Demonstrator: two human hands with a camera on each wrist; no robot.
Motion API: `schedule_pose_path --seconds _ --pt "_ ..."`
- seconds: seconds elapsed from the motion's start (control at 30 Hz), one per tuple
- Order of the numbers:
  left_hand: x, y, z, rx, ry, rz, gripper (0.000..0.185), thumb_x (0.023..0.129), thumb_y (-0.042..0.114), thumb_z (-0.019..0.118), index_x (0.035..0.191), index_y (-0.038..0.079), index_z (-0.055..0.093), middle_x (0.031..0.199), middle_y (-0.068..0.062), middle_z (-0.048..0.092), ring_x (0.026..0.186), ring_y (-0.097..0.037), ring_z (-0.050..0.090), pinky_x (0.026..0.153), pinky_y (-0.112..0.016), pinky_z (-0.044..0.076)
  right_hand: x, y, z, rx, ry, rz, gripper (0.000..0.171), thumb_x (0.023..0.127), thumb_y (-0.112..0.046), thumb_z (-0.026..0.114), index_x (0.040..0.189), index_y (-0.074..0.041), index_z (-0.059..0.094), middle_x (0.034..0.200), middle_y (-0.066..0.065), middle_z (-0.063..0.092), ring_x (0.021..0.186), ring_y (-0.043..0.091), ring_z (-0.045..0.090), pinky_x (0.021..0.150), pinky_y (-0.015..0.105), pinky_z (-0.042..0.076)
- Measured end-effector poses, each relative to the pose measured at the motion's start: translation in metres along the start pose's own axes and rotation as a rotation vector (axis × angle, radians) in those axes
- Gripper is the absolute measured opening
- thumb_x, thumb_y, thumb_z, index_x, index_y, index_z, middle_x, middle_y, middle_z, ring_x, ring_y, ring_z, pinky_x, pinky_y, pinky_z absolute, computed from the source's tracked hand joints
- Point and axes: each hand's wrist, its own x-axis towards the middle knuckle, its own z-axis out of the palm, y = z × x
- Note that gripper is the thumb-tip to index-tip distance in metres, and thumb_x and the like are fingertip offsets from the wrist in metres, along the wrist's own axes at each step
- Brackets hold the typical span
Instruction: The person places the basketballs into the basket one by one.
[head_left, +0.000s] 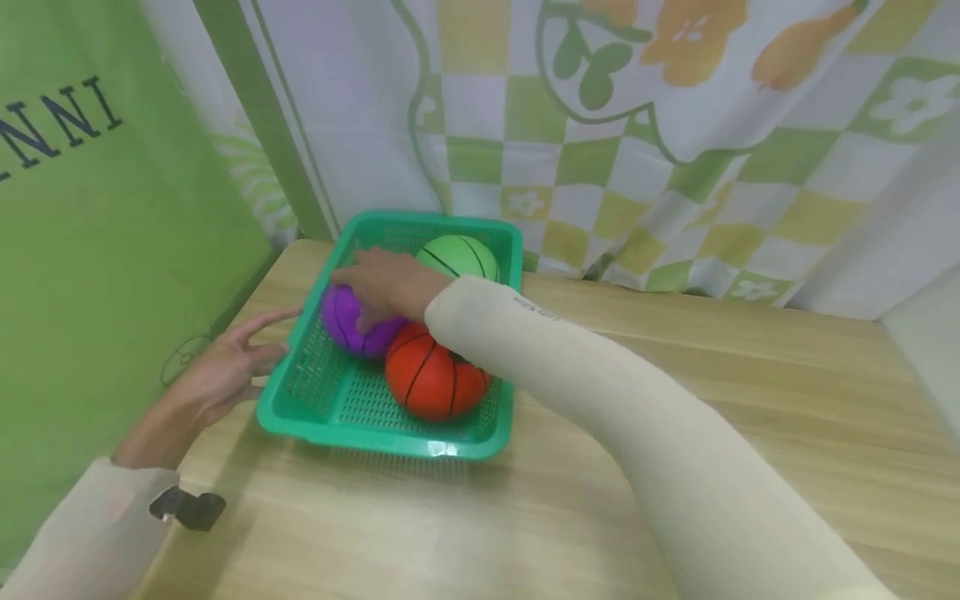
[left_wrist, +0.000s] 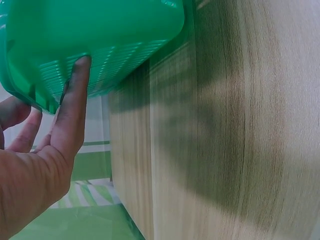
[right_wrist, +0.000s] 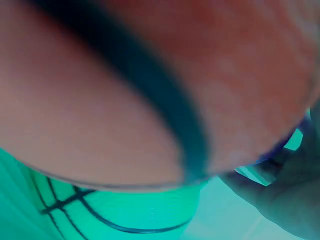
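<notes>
A green plastic basket (head_left: 303,429) holds a purple ball (head_left: 343,317), a red ball (head_left: 438,379) and a light green ball (head_left: 468,252), all with black basketball lines. My right hand (head_left: 386,287) reaches in from above and grips the purple ball, thumb on its near side and fingers over its far side. In the right wrist view the red ball (right_wrist: 125,100) fills most of the picture. At the basket's left outer side is my left hand (head_left: 228,367), fingers spread and mostly straight; in its wrist view one finger (left_wrist: 75,95) lies against the slotted wall.
The basket stands on a light wooden table (head_left: 750,400), near its back left corner. Behind hangs a checked, flowered curtain (head_left: 570,158). Green cloth (head_left: 112,225) with dark letters borders the left side, and a pale wall (head_left: 926,333) stands at the right.
</notes>
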Motion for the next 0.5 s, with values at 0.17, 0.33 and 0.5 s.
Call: schedule_pose_path --seconds 0.17,0.33,0.5 --pt "-0.001 0.0021 0.0017 0.0 0.007 0.007 0.063 0.106 0.013 0.05 0.161 0.018 0.019 0.133 -0.02 0.057 0.107 -0.024 0.067 0.09 -0.05 0.056 0.0009 0.0013 0.0031 -0.018 0.021 0.011 0.079 0.085 -0.051 0.077 0.153 -0.036 0.038 0.149 0.006 0.039 0.132 0.023 0.041 0.095 0.038 0.051" --pt "0.0 0.0068 0.0014 -0.002 0.014 -0.009 0.064 0.105 0.014 0.053 0.161 0.018 0.021 0.122 -0.01 0.065 0.106 -0.024 0.067 0.09 -0.048 0.056 -0.0011 0.0016 0.0008 -0.014 0.039 0.018 0.081 0.086 -0.053 0.074 0.155 -0.036 0.034 0.15 0.006 0.038 0.132 0.023 0.04 0.094 0.037 0.051" --pt "-0.0017 0.0015 0.0031 -0.003 0.025 -0.028 0.063 0.106 0.014 0.051 0.161 0.019 0.02 0.132 -0.019 0.056 0.107 -0.023 0.067 0.092 -0.049 0.055 -0.006 -0.0003 0.0019 0.045 0.034 0.0 0.085 0.086 -0.055 0.073 0.157 -0.034 0.032 0.153 0.008 0.034 0.134 0.024 0.036 0.099 0.038 0.049"
